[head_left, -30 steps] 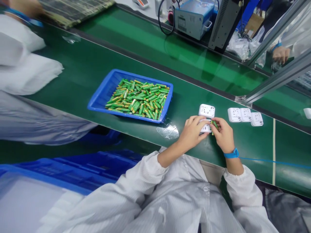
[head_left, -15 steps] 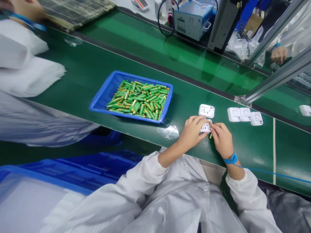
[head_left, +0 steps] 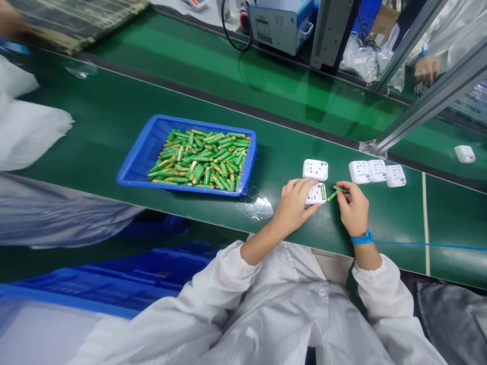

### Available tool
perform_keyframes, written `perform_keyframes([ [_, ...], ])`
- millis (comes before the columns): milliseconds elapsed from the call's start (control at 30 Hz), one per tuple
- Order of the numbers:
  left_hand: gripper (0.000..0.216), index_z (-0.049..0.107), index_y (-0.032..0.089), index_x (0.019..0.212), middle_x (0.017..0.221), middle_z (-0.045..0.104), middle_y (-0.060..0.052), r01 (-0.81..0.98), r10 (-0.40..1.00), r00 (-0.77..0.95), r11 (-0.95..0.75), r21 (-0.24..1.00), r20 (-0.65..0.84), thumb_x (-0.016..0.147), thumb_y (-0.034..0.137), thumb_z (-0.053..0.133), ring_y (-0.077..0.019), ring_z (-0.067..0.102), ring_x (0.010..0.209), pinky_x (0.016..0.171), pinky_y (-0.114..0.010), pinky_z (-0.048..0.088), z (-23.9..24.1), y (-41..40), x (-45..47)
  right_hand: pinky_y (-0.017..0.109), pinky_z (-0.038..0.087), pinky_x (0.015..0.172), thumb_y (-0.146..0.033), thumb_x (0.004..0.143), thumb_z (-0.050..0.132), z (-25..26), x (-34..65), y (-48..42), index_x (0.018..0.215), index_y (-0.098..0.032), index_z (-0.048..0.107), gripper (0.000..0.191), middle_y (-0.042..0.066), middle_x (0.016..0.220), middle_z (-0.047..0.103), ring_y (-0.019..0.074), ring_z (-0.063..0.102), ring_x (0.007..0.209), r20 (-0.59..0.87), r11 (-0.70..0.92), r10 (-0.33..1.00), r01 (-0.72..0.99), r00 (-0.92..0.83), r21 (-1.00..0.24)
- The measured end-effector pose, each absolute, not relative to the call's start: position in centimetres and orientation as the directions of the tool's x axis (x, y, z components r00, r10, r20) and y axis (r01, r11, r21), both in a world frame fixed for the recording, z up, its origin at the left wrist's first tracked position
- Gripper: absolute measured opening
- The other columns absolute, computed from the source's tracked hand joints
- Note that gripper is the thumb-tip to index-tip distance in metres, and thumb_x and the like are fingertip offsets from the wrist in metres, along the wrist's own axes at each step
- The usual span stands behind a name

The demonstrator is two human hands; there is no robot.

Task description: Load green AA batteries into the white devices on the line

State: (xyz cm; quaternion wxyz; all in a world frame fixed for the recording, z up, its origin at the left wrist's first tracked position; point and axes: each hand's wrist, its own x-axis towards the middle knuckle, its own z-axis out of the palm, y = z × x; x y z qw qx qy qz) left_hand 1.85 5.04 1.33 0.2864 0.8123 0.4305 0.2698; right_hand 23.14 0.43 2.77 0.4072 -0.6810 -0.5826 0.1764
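My left hand (head_left: 294, 203) grips a small white plastic device (head_left: 312, 194) from its left side, holding it at the bench. A green battery shows in the slot at the device's right end. Just to the right, my right hand (head_left: 353, 207) pinches green batteries (head_left: 336, 192) between thumb and fingers, apart from the device; their exact number is hard to make out. A second white device (head_left: 315, 170) lies right behind the held one. Left of my hands stands a blue bin (head_left: 131, 165) heaped with green and gold batteries (head_left: 203, 159).
More white devices (head_left: 377, 171) lie in a row to the right, and another (head_left: 464, 153) sits farther off. Clear plastic film (head_left: 254, 206) lies by the bin. A metal post (head_left: 411, 106) rises behind. A co-worker's sleeve (head_left: 34, 129) is at left, another person's hand (head_left: 426, 70) at far right.
My right hand has drawn back from the device with batteries in its fingers, uncovering the battery in the slot. My left hand keeps its hold. The whole view has shifted slightly.
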Motion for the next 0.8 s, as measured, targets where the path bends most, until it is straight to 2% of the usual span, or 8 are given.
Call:
perform_keyframes([
  [133,0.06,0.06,0.026,0.153,0.154,0.068,-0.011,0.556,0.861,0.472,-0.459,0.693,0.191,0.098,0.029,0.083,-0.036,0.057,0.139,0.116,-0.051,0.047,1.3,5.0,1.9,0.045,0.064,0.092,-0.035,0.107,0.061,2.9,22.8,0.2,0.12,-0.024,0.078,0.024,0.011,0.118,0.083,0.0259,0.076,0.091,0.249,-0.003,0.925,0.658,0.289,-0.753],
  [267,0.061,0.059,0.024,0.153,0.153,0.068,-0.012,0.544,0.852,0.481,-0.476,0.691,0.208,0.098,0.029,0.083,-0.0359,0.056,0.14,0.117,-0.05,0.047,1.2,5.0,1.9,0.046,0.062,0.095,-0.029,0.105,0.062,2.7,22.4,-0.1,0.119,-0.023,0.079,0.023,0.012,0.118,0.082,0.0263,0.075,0.092,0.278,0.056,0.937,0.693,0.212,-0.719],
  [433,0.06,0.058,0.025,0.155,0.156,0.066,-0.011,0.534,0.851,0.487,-0.468,0.704,0.196,0.099,0.029,0.082,-0.0349,0.056,0.142,0.119,-0.05,0.046,1.4,5.0,1.9,0.048,0.062,0.1,-0.019,0.105,0.056,2.6,23.0,-0.3,0.121,-0.024,0.079,0.029,0.012,0.121,0.081,0.0292,0.076,0.111,0.317,0.132,0.94,0.726,0.124,-0.675],
  [600,0.061,0.06,0.025,0.154,0.155,0.067,-0.011,0.536,0.853,0.485,-0.464,0.705,0.192,0.098,0.03,0.084,-0.035,0.056,0.142,0.117,-0.049,0.047,1.5,5.0,1.9,0.053,0.059,0.106,-0.019,0.106,0.06,2.5,24.0,-0.5,0.12,-0.024,0.079,0.025,0.014,0.128,0.075,0.0328,0.072,0.122,0.317,0.218,0.948,0.808,-0.042,-0.547],
  [800,0.06,0.061,0.024,0.153,0.155,0.066,-0.011,0.547,0.848,0.494,-0.475,0.689,0.192,0.098,0.031,0.085,-0.0355,0.056,0.141,0.117,-0.05,0.047,1.4,5.0,1.9,0.05,0.058,0.103,-0.019,0.107,0.059,3.5,25.4,0.6,0.122,-0.025,0.075,0.022,0.014,0.126,0.072,0.0329,0.069,0.117,0.205,0.328,0.944,0.814,-0.26,-0.479],
])
